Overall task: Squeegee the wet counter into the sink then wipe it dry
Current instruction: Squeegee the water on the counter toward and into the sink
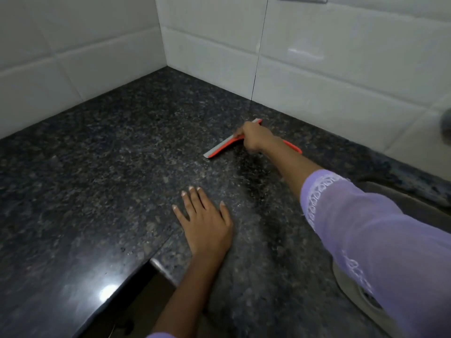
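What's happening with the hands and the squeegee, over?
Right hand grips squeegee, blade on counter. Left hand flat on counter. Path clear.

The squeegee [223,147] in the right hand [255,137] is orange with a grey blade; the counter [109,172] under both hands — speckled black-grey; sleeve [366,228] lilac, white-embroidered; tiles [329,69] beyond white.

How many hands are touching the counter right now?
1. The left hand lies flat on the counter near its front edge. The right hand grips the squeegee farther back, near the tiled wall.
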